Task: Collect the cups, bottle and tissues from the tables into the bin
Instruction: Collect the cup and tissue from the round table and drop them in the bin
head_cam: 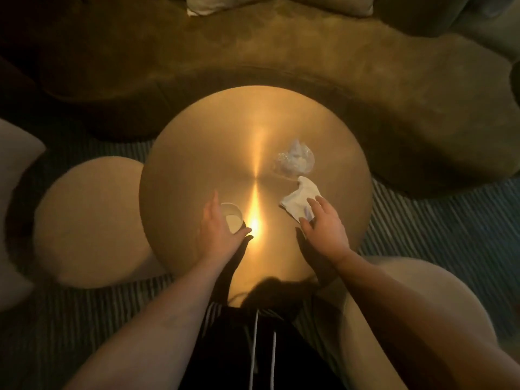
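A round golden table (213, 142) fills the middle of the view. A small white paper cup (233, 218) stands on its near left part, and my left hand (218, 233) curves around it, thumb in front and fingers along its left side. A white tissue (299, 199) lies flat on the near right part, with the fingertips of my right hand (323, 223) resting on its near edge, fingers spread. Just beyond the tissue stands a clear plastic cup (294, 159) with crumpled white tissue inside it.
A curved olive sofa (309, 60) wraps behind the table, with pale cushions (202, 4) at the top. A round beige pouf (90, 220) sits to the left and another (416, 299) at the near right. Striped carpet (439, 220) covers the floor.
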Demonstrator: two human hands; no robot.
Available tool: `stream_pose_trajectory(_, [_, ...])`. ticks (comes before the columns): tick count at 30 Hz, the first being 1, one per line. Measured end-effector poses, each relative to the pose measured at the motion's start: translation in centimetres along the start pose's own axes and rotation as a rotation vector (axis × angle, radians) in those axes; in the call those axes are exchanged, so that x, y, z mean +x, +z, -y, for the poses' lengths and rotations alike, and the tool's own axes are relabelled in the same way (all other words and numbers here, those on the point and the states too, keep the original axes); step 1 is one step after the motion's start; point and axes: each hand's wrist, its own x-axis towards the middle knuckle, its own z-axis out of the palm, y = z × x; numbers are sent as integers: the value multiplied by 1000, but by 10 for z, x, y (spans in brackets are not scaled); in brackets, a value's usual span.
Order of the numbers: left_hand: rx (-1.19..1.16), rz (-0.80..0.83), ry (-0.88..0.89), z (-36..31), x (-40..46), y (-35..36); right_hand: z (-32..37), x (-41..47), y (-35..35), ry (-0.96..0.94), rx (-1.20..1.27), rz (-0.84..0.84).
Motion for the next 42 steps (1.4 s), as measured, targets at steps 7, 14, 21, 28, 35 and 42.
stream_pose_trajectory(7, [33, -15, 110, 3, 31, 3, 0, 32, 3, 62, -50, 43])
stream_pose_trajectory(14, [-28, -42, 249, -11, 57, -2, -4, 46, 24, 77, -241, 225])
stream_pose_trajectory(21, [-52, -17, 297, -18, 77, -10, 3, 52, 11, 166, -134, 26])
stream_pose_trajectory(28, [-66, -34, 310, -23, 96, -23, 40, 94, -23, 10, 83, -335])
stream_pose_trajectory(35, [-38, -13, 334, -23, 112, -30, 45, 140, 17, -21, -164, -25])
stream_pose_trajectory(42, [-4, 27, 354, -6, 118, -40, 38, 134, 40, 14, -238, -185])
